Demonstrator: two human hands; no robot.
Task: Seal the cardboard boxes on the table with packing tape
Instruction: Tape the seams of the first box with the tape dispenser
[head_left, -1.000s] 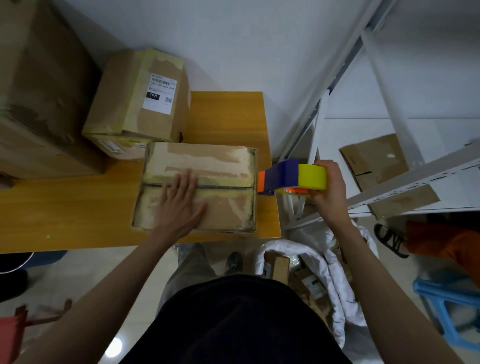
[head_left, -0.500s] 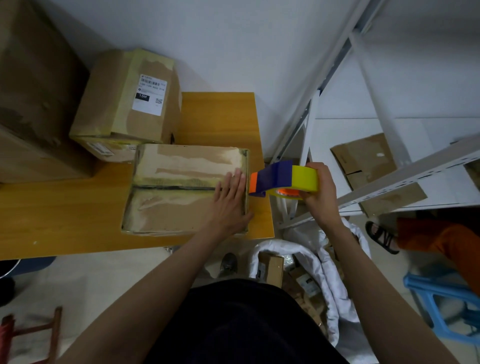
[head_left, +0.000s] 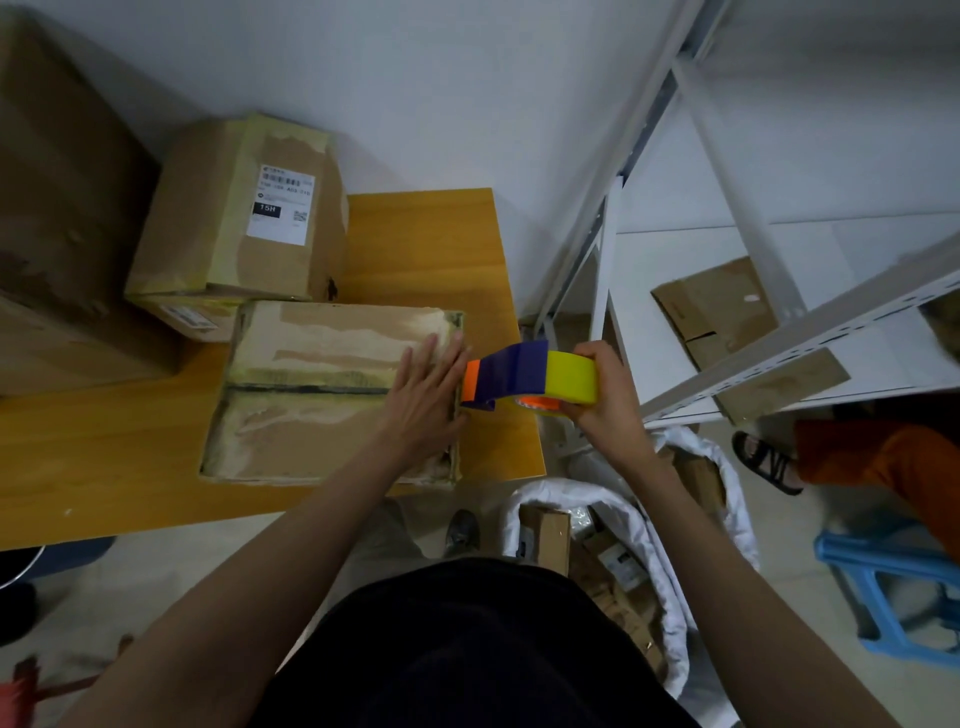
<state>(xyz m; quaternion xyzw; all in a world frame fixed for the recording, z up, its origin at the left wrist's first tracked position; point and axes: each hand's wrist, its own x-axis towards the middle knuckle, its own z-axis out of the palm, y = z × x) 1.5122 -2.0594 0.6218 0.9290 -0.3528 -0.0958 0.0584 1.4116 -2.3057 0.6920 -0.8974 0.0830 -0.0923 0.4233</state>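
A flat cardboard box (head_left: 311, 395) lies on the wooden table (head_left: 104, 457), its two top flaps meeting at a dark centre seam. My left hand (head_left: 423, 395) rests flat with straight fingers on the box's right end, over the seam. Just off that end, my right hand (head_left: 597, 395) grips a tape dispenser (head_left: 524, 376) with a yellow roll, a blue guard and an orange tip that sits against the box's right edge. A taller box with a shipping label (head_left: 244, 218) stands behind the flat one.
A big cardboard box (head_left: 57, 208) fills the table's left. White metal shelving (head_left: 779, 332) with flattened cardboard stands on the right. Below the table edge sits a white sack of small boxes (head_left: 623, 545). A blue stool (head_left: 893, 587) and another person's sandalled foot (head_left: 763, 460) are at the far right.
My left hand slid from the middle of the flat box to its right end. The dispenser in my right hand moved left until its tip met the box's right edge.
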